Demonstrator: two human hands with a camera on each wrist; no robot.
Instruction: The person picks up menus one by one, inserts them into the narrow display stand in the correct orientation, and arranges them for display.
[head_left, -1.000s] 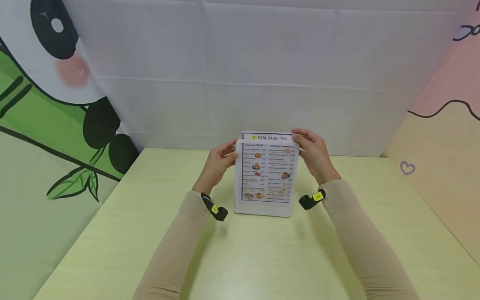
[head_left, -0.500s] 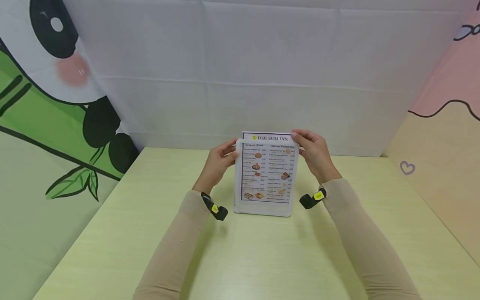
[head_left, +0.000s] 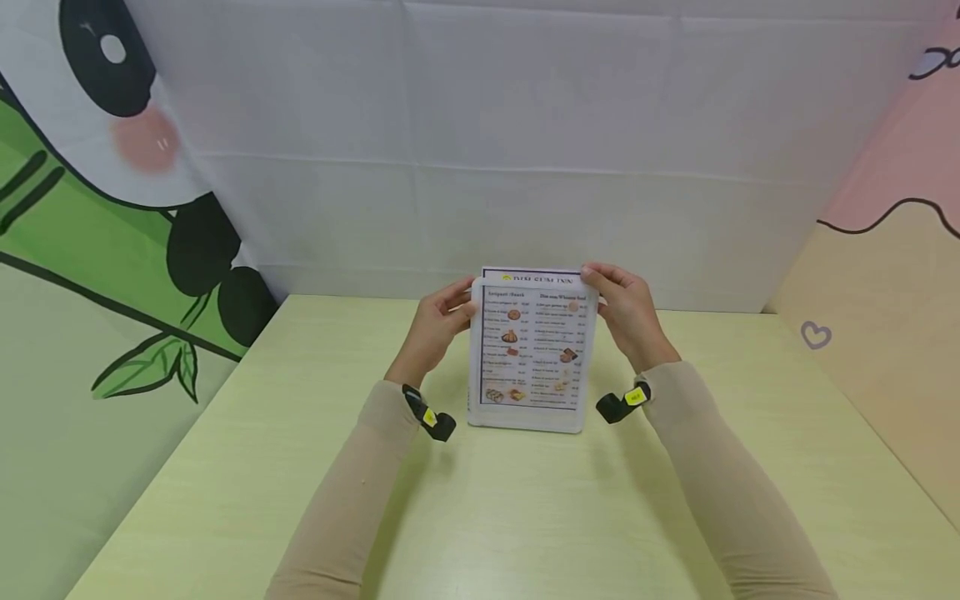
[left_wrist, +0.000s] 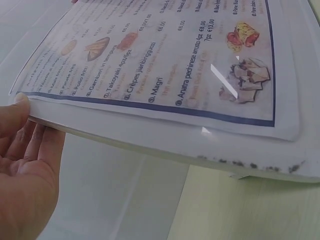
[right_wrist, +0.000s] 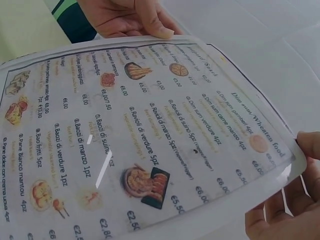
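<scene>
A white-edged menu holder [head_left: 525, 420] stands on the table, leaning slightly back. Inside its clear front lies a printed menu sheet [head_left: 534, 350] with dishes and prices, its top strip with the "DIM SUM INN" heading partly showing above the holder's rim. My left hand [head_left: 429, 332] pinches the holder's upper left edge, thumb in front and fingers behind, as the left wrist view confirms. At the top right corner, my right hand [head_left: 628, 310] pinches the menu sheet, thumb in front. In the right wrist view, that right hand [right_wrist: 292, 205] has its fingers behind the corner.
The pale wooden table [head_left: 510, 517] spreads around the holder. Behind it hangs a white cloth backdrop [head_left: 540, 100]. Printed cartoon panels stand at the left [head_left: 112, 292] and right [head_left: 885, 317]. Both wrists wear small black cameras.
The menu sheet has slid down into the holder, so less of its heading shows above the rim. My right hand has come down slightly with it; the left hand and holder stay put.
</scene>
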